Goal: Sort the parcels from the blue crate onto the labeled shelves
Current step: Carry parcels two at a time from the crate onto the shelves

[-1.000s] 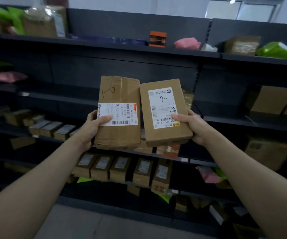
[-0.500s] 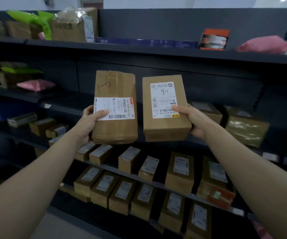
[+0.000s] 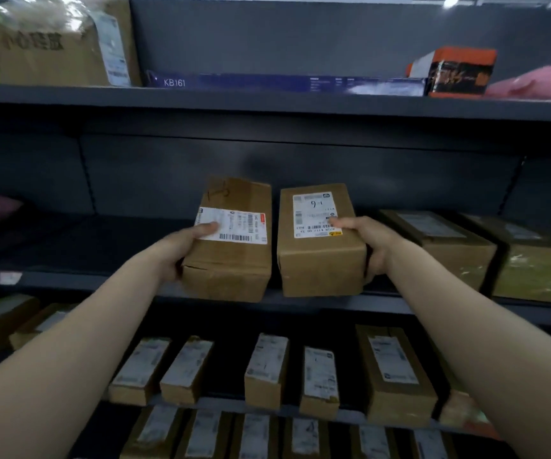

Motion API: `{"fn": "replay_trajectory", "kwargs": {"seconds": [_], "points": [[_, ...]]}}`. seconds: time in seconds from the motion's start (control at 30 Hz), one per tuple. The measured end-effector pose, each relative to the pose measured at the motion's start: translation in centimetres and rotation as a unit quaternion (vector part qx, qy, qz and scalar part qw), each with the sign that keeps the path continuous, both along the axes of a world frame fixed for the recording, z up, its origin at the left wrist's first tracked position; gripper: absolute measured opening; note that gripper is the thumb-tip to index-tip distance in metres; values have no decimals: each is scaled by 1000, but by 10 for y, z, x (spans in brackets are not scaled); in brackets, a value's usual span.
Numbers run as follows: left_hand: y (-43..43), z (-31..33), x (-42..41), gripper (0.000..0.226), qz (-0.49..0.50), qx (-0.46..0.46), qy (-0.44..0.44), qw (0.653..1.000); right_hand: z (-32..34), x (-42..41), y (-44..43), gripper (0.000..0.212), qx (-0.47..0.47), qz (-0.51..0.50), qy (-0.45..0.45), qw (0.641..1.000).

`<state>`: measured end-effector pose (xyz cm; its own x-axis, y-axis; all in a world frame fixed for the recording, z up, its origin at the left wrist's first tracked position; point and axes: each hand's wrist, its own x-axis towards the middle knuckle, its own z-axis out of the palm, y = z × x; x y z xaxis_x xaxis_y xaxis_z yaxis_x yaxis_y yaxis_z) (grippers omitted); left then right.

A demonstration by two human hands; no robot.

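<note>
Parcels that were held upright with their labels turned to the camera half a second ago have been tipped flat and brought down to the middle shelf [image 3: 102, 282], and the shelving is now seen from closer. The step in hand is judged to be the placing of both together, with the release still to come. "1-6" is handwritten on each, so one shared slot appears to be intended.

The left-hand parcel [image 3: 234, 260] is gripped by the left hand [image 3: 181, 251] at its near left corner: the thumb is laid across the white shipping label and the fingers are hidden beneath. The right-hand parcel [image 3: 317, 260] is gripped by the right hand [image 3: 368, 241] along its right side, thumb on top at the label's edge and fingers curled under.

The two parcels are held side by side, just apart, with their near ends over the shelf's front lip. Whether their undersides already rest on the shelf cannot be told. A brown carton [image 3: 439, 241] stands just beside the right hand, so little room is left on that side for the fingers to be withdrawn.
</note>
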<state>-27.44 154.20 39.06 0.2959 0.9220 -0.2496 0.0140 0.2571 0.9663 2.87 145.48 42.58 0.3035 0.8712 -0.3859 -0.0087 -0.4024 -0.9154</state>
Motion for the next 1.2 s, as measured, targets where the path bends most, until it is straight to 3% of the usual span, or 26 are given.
{"fn": "replay_trajectory", "kwargs": {"seconds": [0.27,0.4,0.47,0.53,0.63,0.77,0.87,1.03,1.1,1.2], "points": [[56,1,24,36,-64,-42,81,994,-2,13,25,42,-61,-91,9,994],[68,-3,32,26,-56,-39,87,994,-6,16,28,24,-7,-140,-3,990],[70,-2,37,25,-35,6,99,994,-7,15,29,26,50,-172,-42,983],[70,3,45,34,-6,112,156,981,-8,13,28,35,114,-191,-141,965],[54,23,68,47,27,310,269,911,-4,2,14,52,166,-180,-347,905],[-12,50,117,40,-39,487,274,829,13,-14,-27,50,169,-122,-558,803],[-72,62,157,39,-81,609,270,742,26,-12,-75,49,110,-99,-687,711],[-169,79,231,34,-101,760,282,576,46,25,-188,44,11,-131,-796,591],[-215,86,267,31,-111,796,257,537,50,46,-241,44,-36,-161,-810,563],[-292,90,324,29,-137,826,200,509,49,77,-326,45,-115,-204,-824,516]]}}
